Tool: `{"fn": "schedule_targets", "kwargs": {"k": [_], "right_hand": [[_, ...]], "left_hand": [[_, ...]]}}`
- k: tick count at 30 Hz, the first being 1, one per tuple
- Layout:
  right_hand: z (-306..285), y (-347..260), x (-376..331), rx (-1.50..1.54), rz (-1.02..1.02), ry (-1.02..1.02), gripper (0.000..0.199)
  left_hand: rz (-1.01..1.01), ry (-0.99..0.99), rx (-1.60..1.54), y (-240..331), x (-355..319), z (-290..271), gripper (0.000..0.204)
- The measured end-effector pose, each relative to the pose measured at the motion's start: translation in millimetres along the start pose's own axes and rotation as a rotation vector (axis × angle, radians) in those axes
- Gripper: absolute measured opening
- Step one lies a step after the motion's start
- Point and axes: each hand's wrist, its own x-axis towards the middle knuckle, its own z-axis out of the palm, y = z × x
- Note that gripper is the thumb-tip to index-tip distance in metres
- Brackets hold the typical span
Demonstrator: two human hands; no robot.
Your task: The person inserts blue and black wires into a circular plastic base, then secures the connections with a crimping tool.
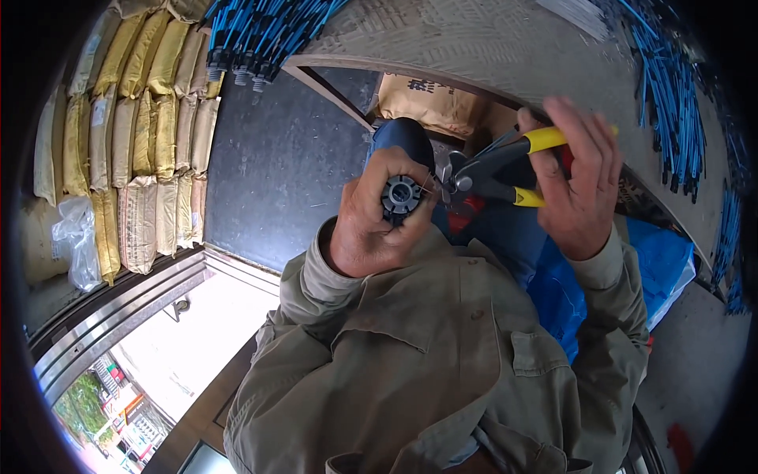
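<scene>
My left hand is wrapped round a dark cylindrical part. Its round end, with grey slotted segments and a hole in the middle, points up at me. A thin strand, perhaps wire, sticks out on its right side. Close by that strand are the metal jaws of cutting pliers with black and yellow handles. My right hand holds these pliers, their handles spread apart, with the fingers stretched along the upper one. Whether the jaws touch the strand I cannot tell.
Bundles of blue rods with black ends lie on the worktop, with more blue rods on the right. Below its edge stands a brown paper sack. Stacked yellow-brown sacks line the left; a blue plastic bag is beside my right arm.
</scene>
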Motion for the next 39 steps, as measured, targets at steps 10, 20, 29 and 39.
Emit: {"fn": "schedule_targets", "kwargs": {"k": [10,20,29,39], "right_hand": [[21.6,27.5,12.5,-0.568,-0.409,0.395,0.018],[39.3,12.6,-2.1,-0.515,-0.311,0.426,0.025],[55.4,-11.2,-11.5,-0.391,-0.093,0.478,0.037],[-33.3,15.6,-4.8,0.015,-0.322,-0.171,0.034]], "left_hand": [[-0.12,0.023,0.039,3.7,-3.1,-0.1,0.031],[-0.009,0.012,0.069,1.2,-4.6,-3.5,0.035],[-0.043,0.061,0.083,3.2,-6.8,0.0,0.036],[-0.031,-0.059,-0.054,7.4,-9.1,1.0,0.04]]}}
